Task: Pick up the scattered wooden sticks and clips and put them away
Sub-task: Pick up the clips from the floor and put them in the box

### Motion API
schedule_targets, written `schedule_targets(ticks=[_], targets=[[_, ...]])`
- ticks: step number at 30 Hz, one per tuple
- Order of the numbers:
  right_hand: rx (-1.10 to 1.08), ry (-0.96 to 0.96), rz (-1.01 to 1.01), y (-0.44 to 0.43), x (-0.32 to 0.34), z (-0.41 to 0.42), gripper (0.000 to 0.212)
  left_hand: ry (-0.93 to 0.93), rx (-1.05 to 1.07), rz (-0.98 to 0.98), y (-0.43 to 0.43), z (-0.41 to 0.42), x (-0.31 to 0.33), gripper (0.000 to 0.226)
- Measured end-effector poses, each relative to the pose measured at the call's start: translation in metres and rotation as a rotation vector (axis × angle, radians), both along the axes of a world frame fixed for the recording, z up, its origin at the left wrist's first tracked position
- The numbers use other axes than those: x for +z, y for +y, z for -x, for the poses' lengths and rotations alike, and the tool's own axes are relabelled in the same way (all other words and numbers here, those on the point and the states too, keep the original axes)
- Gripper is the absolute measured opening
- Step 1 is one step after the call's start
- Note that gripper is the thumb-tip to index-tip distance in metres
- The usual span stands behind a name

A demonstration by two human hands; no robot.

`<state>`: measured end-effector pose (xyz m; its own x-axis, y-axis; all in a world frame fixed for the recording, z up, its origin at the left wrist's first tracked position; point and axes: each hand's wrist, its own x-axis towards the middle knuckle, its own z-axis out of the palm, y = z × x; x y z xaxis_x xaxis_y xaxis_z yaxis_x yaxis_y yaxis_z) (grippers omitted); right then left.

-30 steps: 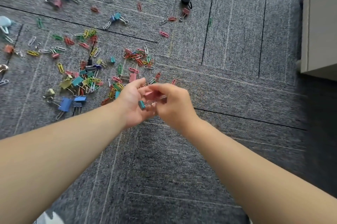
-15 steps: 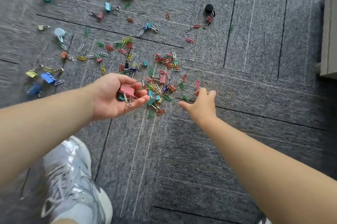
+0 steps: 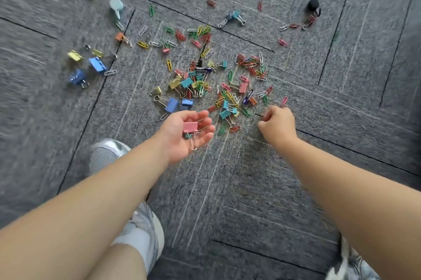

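The left hand (image 3: 182, 136) is held palm-up and loosely cupped, fingers uncurled, as a tray for the pink binder clip (image 3: 190, 127), while the right hand (image 3: 278, 123) is curled knuckles-up on the carpet (image 3: 227, 188) at the near edge of the scattered clips (image 3: 227, 95), though whether anything is pinched cannot be told

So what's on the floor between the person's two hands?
In the head view, a teal binder clip, a green paper clip and a red paper clip lie between the left hand and right hand.
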<state>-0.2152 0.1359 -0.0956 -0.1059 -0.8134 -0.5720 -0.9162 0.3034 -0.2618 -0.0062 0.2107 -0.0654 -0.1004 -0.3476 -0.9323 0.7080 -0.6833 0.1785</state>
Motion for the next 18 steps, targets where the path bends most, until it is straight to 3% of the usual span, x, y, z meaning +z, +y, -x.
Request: schedule_targets(ticks=[3, 6, 8, 11, 14, 18], targets=[[-0.057, -0.065, 0.128, -0.006, 0.001, -0.015, 0.012, -0.021, 0.028, -0.004, -0.001, -0.006, -0.004, 0.021], [0.014, -0.114, 0.286, -0.020, -0.005, -0.036, 0.051, -0.029, 0.064, -0.016, 0.007, -0.014, -0.008, 0.021], [0.108, -0.103, 0.210, -0.029, -0.013, -0.050, 0.074, -0.039, 0.075, -0.011, 0.010, -0.021, -0.007, 0.020], [0.345, 0.020, 0.120, -0.015, -0.030, -0.067, 0.088, -0.058, 0.124, 0.002, 0.008, -0.035, -0.006, 0.023], [0.544, 0.105, 0.218, 0.027, -0.042, -0.068, 0.081, -0.081, 0.205, 0.006, 0.002, -0.045, -0.005, 0.027], [0.633, 0.032, 0.429, 0.038, -0.053, -0.043, 0.045, -0.080, 0.219, 0.015, -0.003, -0.042, -0.006, 0.025]])
